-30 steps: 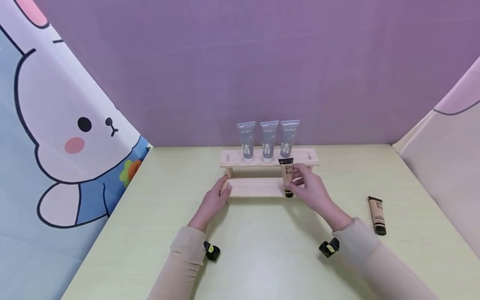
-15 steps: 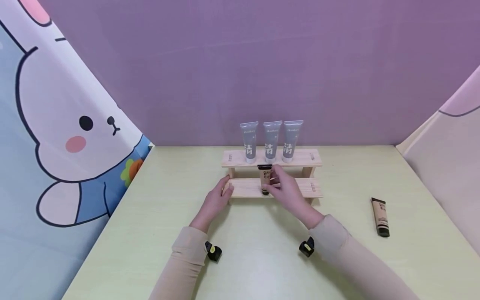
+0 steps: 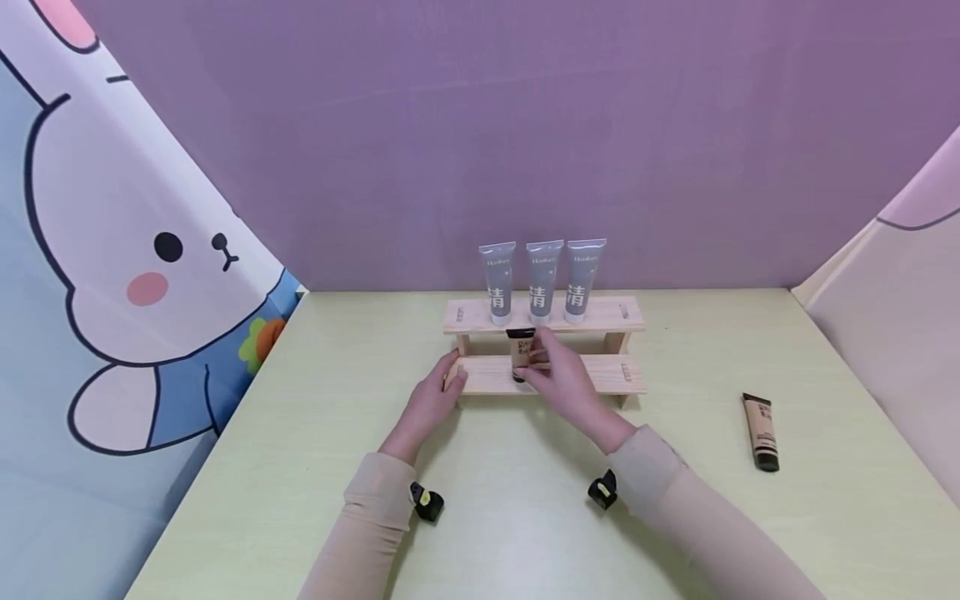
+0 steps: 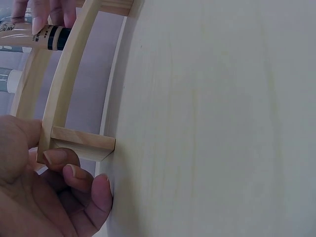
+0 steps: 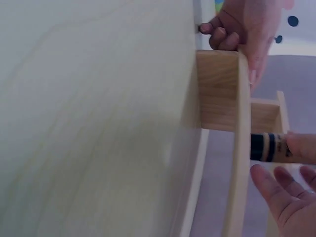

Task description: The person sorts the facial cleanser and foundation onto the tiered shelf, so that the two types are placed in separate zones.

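My left hand (image 3: pixel 427 404) grips the left end of the lower board of a two-tier wooden rack (image 3: pixel 480 377). In the left wrist view its thumb lies over the board and fingertips (image 4: pixel 59 156) curl beneath. My right hand (image 3: pixel 566 383) pinches a beige squeeze tube (image 3: pixel 521 352) upright, black cap down, over the lower board left of its middle. The right wrist view shows the black cap (image 5: pixel 256 147) at the board's surface; whether it bears weight there I cannot tell. Three grey squeeze tubes (image 3: pixel 542 279) stand on white caps along the upper board.
Another beige tube (image 3: pixel 761 433) with a black cap lies on the pale table (image 3: pixel 510 517) to the right. A purple backdrop (image 3: pixel 480 150) rises behind the rack. A cloth with a cartoon rabbit (image 3: pixel 112 275) hangs at the left.
My right hand has carried the beige tube leftward along the lower board, from its right part to left of the middle. My left hand has kept its grip on the rack.
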### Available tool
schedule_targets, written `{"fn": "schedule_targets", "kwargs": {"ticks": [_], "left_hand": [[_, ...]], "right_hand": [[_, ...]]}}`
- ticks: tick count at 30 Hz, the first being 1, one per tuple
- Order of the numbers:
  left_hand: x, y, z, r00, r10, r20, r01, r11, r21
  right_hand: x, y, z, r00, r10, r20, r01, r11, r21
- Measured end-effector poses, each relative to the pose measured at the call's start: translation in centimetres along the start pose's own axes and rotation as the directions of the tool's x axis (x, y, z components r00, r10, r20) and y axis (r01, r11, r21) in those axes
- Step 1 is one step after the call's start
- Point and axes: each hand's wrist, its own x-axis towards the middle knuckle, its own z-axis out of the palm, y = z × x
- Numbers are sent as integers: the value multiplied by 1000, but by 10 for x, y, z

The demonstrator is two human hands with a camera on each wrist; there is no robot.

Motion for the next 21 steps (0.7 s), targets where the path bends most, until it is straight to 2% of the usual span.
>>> {"fn": "schedule_targets", "kwargs": {"ticks": [4, 17, 21], "left_hand": [[0, -1, 0, 1000, 3, 0, -3, 1000, 3], [0, -1, -1, 1000, 11, 5, -11, 1000, 15], [0, -1, 0, 1000, 6, 11, -6, 1000, 12]], "right_hand": [[-6, -1, -11, 999, 39, 16, -39, 999, 18], [-40, 3, -61, 1000, 23, -15, -23, 999, -26], [-55, 9, -81, 999, 36, -26, -38, 997, -67]]}}
